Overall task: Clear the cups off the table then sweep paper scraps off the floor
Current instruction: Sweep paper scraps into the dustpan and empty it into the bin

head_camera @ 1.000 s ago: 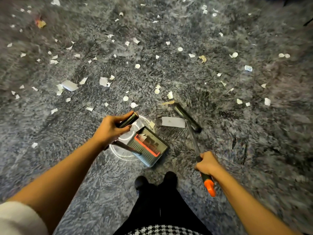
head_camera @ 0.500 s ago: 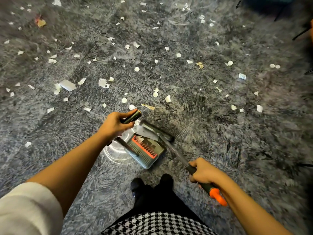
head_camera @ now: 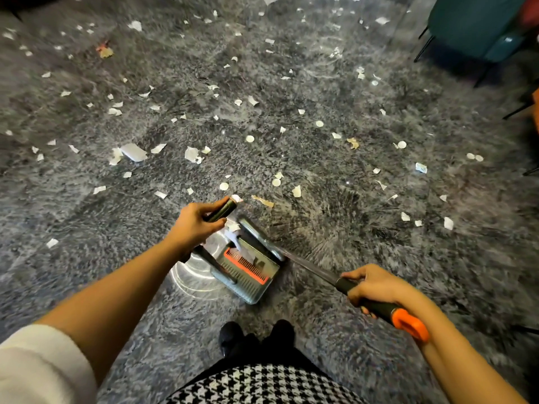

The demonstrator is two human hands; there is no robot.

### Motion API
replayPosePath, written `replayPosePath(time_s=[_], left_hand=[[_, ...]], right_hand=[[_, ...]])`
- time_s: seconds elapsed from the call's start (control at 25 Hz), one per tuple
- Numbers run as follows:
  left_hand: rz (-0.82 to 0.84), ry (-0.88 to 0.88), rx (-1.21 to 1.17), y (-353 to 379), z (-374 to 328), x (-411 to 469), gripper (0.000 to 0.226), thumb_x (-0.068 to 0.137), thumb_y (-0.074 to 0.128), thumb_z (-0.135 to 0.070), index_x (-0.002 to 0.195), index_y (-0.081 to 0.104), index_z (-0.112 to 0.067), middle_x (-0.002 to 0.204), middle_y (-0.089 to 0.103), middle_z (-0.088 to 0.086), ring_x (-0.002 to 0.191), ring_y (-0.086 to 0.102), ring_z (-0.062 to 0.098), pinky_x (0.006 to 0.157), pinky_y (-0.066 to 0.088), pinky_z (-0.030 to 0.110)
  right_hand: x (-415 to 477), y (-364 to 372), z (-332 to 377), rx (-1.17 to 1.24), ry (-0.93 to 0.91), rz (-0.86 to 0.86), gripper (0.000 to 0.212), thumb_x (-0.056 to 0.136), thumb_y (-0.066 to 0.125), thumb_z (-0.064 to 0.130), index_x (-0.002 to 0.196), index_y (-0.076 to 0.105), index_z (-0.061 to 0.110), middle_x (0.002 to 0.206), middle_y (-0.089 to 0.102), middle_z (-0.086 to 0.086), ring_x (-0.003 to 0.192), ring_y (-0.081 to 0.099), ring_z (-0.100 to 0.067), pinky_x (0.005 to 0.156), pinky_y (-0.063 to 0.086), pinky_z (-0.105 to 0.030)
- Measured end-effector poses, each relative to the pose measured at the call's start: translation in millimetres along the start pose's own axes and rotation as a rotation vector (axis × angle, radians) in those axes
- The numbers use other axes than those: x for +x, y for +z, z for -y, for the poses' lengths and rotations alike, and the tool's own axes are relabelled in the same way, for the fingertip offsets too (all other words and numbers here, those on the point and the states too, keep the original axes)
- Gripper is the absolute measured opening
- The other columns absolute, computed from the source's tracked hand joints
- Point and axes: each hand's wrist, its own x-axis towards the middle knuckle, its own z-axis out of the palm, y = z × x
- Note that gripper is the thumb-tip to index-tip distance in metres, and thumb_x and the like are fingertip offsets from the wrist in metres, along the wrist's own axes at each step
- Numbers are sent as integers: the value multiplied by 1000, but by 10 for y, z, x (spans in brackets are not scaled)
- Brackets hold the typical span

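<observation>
The dustpan (head_camera: 250, 277) is sitting on the grey floor (head_camera: 87, 228) just below and to the right of the left hand (head_camera: 194, 225). It is holding at least one white scrap (head_camera: 235, 239) near its mouth, above the orange comb teeth (head_camera: 246, 265); motion blur is making it hard to tell whether more bits are lying deeper inside. The left hand is wrapping its fingers and thumb round the dustpan's dark handle (head_camera: 223, 209), whose tip is poking out past the knuckles, while the lower stretch of that handle is passing out of sight behind the hand. The right hand (head_camera: 370, 287) is curling tightly round the dark grip of the broom (head_camera: 382, 309), with the orange end cap (head_camera: 409, 326) sticking out behind it over the wrist. From this hand the shaft is running up and leftward to the dustpan's mouth, where the broom head (head_camera: 262, 236) is smearing into a grey streak, so its bristles cannot be made out. Paper scraps (head_camera: 191, 154) are lying scattered across the floor beyond both hands, the nearest ones just past the left hand's fingertips and the rest well away. Black shoes (head_camera: 230, 335) are showing between the forearms, partly covered by a houndstooth garment (head_camera: 262, 386). A teal chair (head_camera: 472, 24), far beyond the right hand, is being cut off by the frame edge.
</observation>
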Motion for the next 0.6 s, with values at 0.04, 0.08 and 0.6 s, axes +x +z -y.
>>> replayPosePath(time_s=[0.04,0.08,0.6], left_hand=[[-33,3,-14,-75,40,-43,49,84,70,-8,128,58,-27,63,62,-19,37,45,1,37,42,19],[-55,4,-21,-151,78,-82,49,84,70,-8,128,58,-26,61,59,-21,37,45,1,37,43,19],[-214,-125,-41,-677,547,-285,52,83,71,-13,126,55,-36,89,68,-8,57,53,-2,56,48,20]], right_hand=[[15,-2,55,-6,-7,-14,54,79,56,-10,130,52,9,77,61,-16,35,51,-14,38,43,-23],[38,-4,113,-3,-13,-29,52,79,56,-11,127,54,10,71,61,-15,34,51,-14,37,43,-23],[1024,-38,924,2,-76,-207,46,70,58,-16,116,58,-14,44,57,-13,27,48,-16,32,40,-20]])
